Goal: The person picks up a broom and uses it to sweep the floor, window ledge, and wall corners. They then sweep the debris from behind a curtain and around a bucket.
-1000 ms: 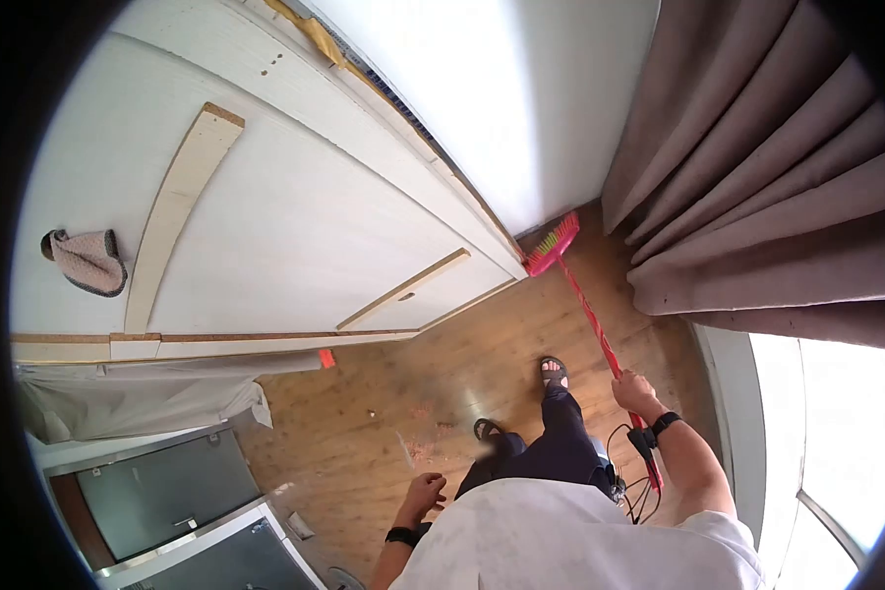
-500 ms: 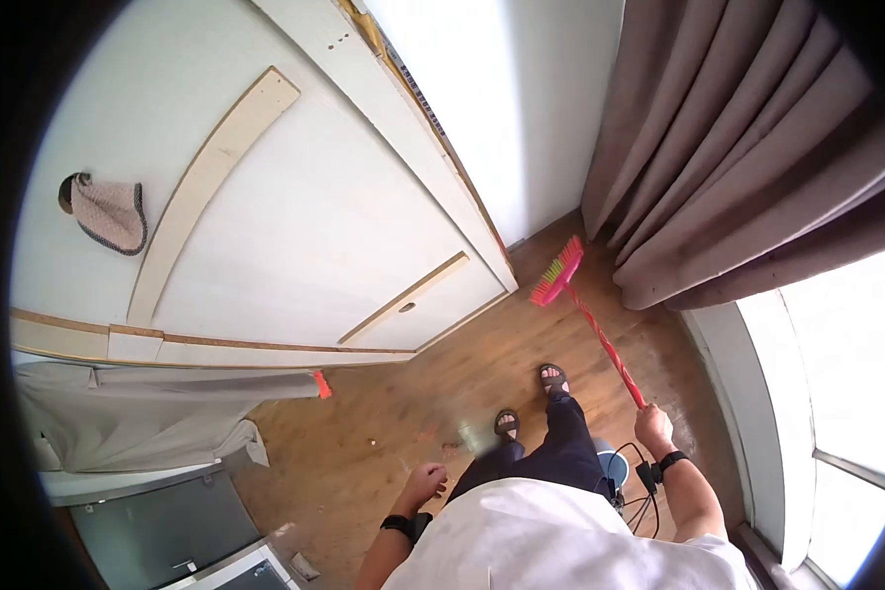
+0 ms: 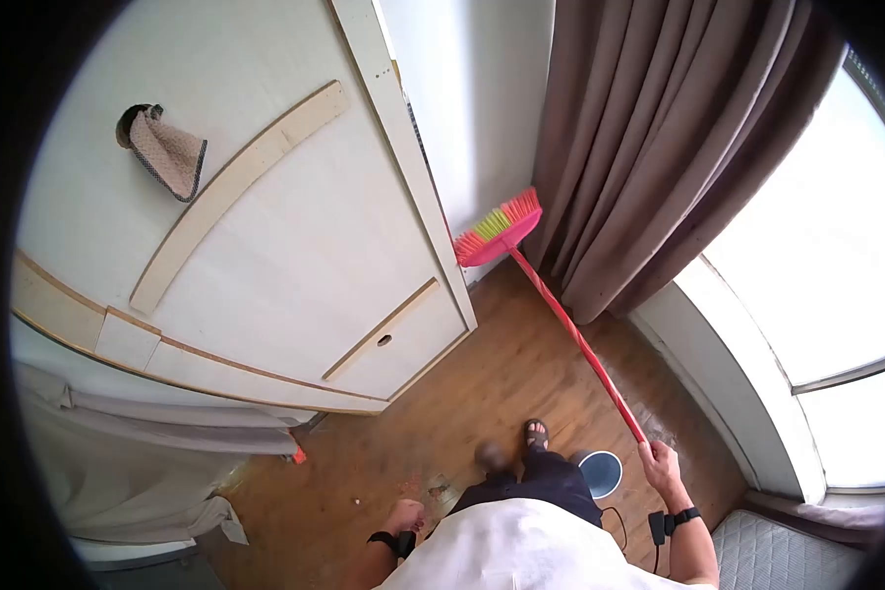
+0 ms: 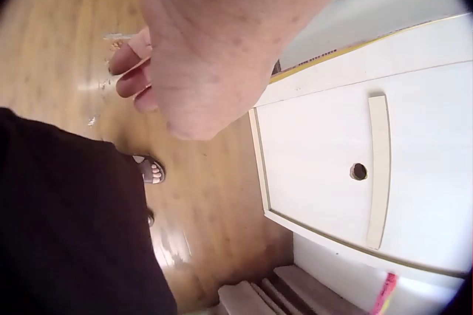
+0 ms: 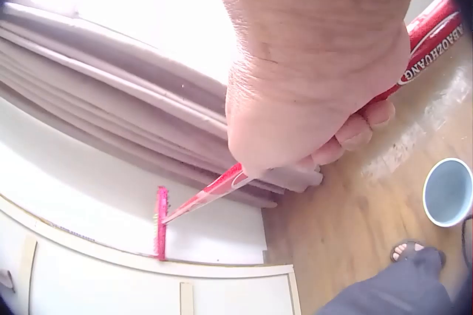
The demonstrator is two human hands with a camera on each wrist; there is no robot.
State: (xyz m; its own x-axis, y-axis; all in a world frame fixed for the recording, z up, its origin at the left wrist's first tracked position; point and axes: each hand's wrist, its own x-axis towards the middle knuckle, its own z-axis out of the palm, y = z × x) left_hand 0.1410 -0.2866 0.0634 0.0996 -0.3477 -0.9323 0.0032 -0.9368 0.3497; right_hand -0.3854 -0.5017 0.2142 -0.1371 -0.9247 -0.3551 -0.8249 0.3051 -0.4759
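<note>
In the head view, the right hand (image 3: 663, 467) grips the red handle of a broom (image 3: 580, 339). The pink broom head (image 3: 501, 234), with red and yellow-green bristles, is raised between the white panel's edge and the curtain. In the right wrist view the right hand's fingers (image 5: 355, 132) curl round the handle, and the broom head (image 5: 162, 223) is at the far end. The left hand (image 3: 404, 515) holds nothing and hangs beside the body; in the left wrist view its fingers (image 4: 134, 71) are loosely curled.
A blue bucket (image 3: 600, 475) stands on the wooden floor beside the legs. Brown curtains (image 3: 649, 128) hang by the window. A large white panel (image 3: 295, 236) carries wooden strips and a cloth (image 3: 172, 155) in a hole. A quilted mattress (image 3: 782, 556) lies at lower right.
The broom head has risen off the floor and come nearer the camera. The view has turned, bringing the bucket and mattress more into sight. The right hand still grips the handle.
</note>
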